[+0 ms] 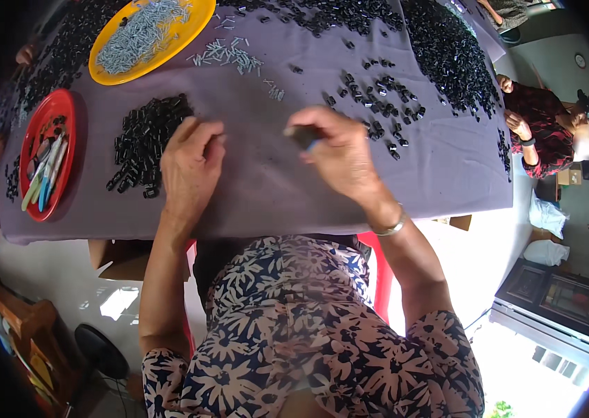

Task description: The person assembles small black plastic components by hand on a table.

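My left hand (193,157) is over the table at the right edge of a heap of small black parts (144,143). Its fingers are curled toward the thumb, and whatever they may pinch is hidden. My right hand (340,146) is closed around a short dark object (303,137) with a blue edge, blurred by motion, so its kind is unclear. A gap of bare cloth separates the hands. Loose small black parts (381,97) lie scattered beyond my right hand. Thin silvery pins (228,56) are strewn on the cloth farther off.
A yellow plate (96,70) of silvery pins stands at the far left. Nearer, a red tray (71,157) holds tools with coloured handles (47,174). Large masses of black parts (448,56) cover the far side. Another person (545,125) sits at the right.
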The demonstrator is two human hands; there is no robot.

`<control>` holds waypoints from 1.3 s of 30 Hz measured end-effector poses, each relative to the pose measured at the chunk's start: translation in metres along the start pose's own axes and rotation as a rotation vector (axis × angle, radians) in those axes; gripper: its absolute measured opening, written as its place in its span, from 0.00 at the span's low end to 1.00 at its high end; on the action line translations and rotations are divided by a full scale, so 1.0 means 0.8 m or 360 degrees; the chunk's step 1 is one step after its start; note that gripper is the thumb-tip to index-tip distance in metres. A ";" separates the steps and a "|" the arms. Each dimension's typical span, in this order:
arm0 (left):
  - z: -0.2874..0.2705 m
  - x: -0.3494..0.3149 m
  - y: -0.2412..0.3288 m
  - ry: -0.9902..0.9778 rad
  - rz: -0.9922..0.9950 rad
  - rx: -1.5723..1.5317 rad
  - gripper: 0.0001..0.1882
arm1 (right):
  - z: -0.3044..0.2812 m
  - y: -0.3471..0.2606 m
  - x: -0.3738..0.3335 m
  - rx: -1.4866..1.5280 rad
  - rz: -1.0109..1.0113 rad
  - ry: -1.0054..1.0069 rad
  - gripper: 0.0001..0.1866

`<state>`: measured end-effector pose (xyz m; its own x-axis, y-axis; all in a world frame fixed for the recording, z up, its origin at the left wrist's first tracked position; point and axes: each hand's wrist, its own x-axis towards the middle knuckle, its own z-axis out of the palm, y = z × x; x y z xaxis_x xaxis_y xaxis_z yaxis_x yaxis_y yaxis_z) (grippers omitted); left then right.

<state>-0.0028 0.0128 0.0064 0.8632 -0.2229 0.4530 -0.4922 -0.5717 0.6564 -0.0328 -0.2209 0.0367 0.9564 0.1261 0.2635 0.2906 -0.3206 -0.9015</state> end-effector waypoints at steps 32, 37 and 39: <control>-0.005 -0.012 0.039 -0.0169 -0.0295 -0.0748 0.22 | 0.040 -0.007 0.012 0.0193 0.0322 -0.0275 0.09; -0.005 -0.018 0.029 -0.0248 -0.0426 -0.0798 0.22 | 0.047 -0.004 0.012 0.0248 0.0371 -0.0278 0.08; 0.004 -0.022 0.022 -0.0156 -0.0447 -0.0802 0.19 | 0.044 -0.002 0.016 0.0120 0.0137 -0.0386 0.09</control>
<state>-0.0261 0.0039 0.0083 0.9628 -0.2029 0.1782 -0.2153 -0.1787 0.9601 -0.0219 -0.1856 0.0295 0.9399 0.3256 0.1029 0.1968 -0.2704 -0.9424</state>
